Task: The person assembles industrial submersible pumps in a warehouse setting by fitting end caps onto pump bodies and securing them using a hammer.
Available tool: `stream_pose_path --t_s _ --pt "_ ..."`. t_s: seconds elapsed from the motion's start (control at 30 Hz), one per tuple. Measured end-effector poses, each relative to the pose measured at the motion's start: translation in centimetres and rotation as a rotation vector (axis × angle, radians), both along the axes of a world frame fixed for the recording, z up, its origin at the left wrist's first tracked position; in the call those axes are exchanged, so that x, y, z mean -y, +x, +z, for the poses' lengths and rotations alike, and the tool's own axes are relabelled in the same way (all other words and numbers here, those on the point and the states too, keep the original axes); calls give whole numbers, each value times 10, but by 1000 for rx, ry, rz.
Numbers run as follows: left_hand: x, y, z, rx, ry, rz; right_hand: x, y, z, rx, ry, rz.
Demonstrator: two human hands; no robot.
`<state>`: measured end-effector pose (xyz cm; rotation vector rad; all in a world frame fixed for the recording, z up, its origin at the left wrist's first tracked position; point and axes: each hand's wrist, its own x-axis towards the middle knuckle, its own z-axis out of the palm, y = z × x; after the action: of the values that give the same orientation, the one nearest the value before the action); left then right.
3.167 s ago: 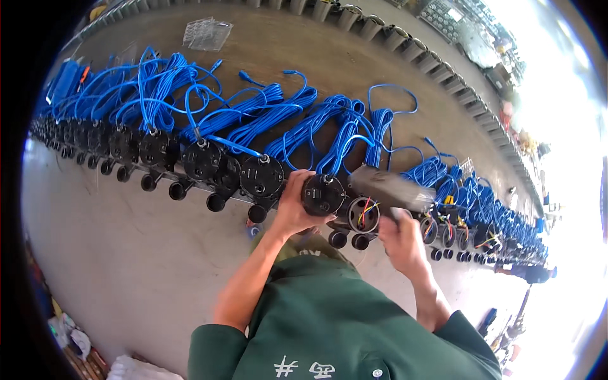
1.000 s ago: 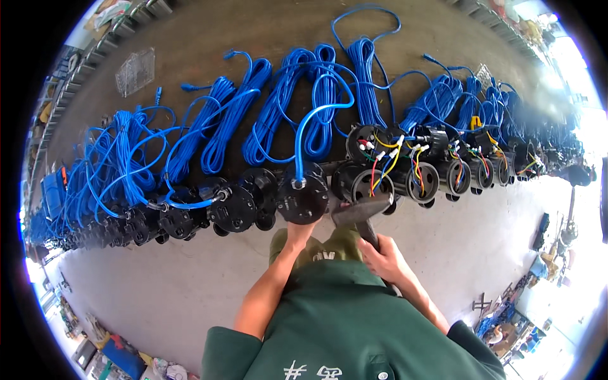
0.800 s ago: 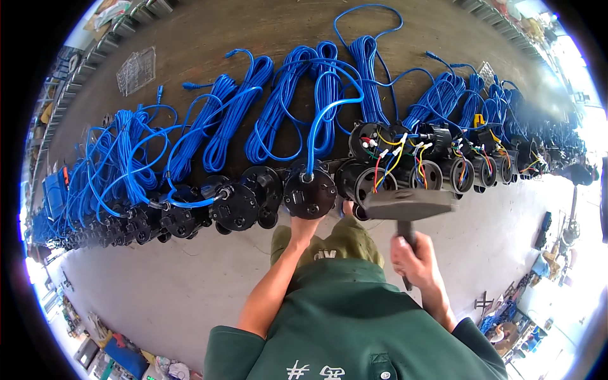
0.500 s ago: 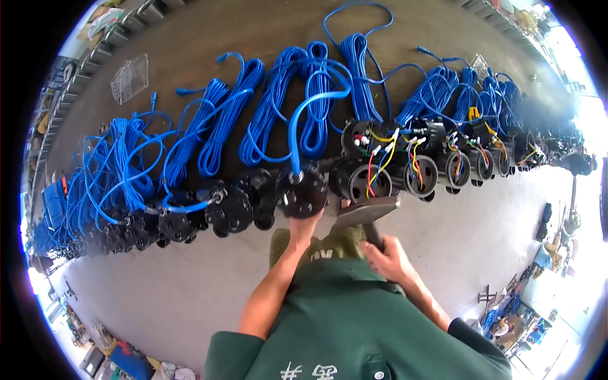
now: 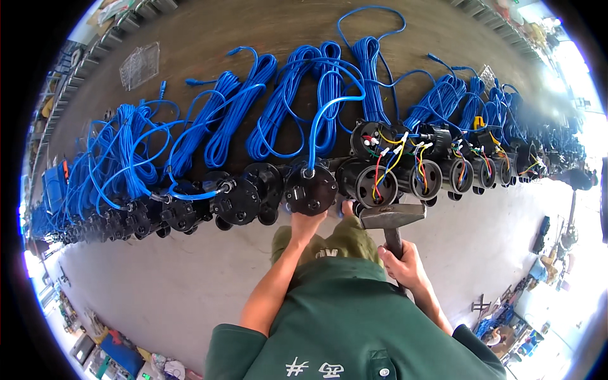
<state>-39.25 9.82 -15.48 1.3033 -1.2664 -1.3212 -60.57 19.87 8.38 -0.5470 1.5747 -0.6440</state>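
My left hand (image 5: 308,227) grips a black round pump-like housing (image 5: 311,197) from below at the front edge of the bench; its fingers are mostly hidden behind the housing. A thick blue cable (image 5: 316,130) rises out of the housing's top face. To the right, my right hand (image 5: 406,266) is closed round the handle of a hammer (image 5: 396,216). The hammer head is apart from the held housing, just below an open black cylinder (image 5: 373,187) with red, yellow and blue wires sticking out.
Coiled blue cables (image 5: 288,101) lie in a row across the brown bench (image 5: 253,25). Closed black housings (image 5: 236,202) line its edge to the left, open wired ones (image 5: 423,180) to the right. A clear plastic piece (image 5: 140,66) lies far left, a yellow tool (image 5: 479,122) right.
The hammer has moved right, away from the held housing, and its head has turned. My left hand stays on the housing. The whole view has shifted slightly.
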Motion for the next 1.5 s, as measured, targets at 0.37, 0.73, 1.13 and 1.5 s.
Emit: stream_pose_path --t_s 0.37,0.73,1.13,1.5 --pt "-19 8 -18 88 253 6 23 7 3 -67 14 66" --pt "-13 42 26 479 305 -365 15 -5 22 -235 -57 17" --pt "-1 24 148 760 374 -634 -14 -112 23 -584 -297 -222" --pt "3 17 61 -76 718 -38 -2 -49 -2 -5 -137 -48"
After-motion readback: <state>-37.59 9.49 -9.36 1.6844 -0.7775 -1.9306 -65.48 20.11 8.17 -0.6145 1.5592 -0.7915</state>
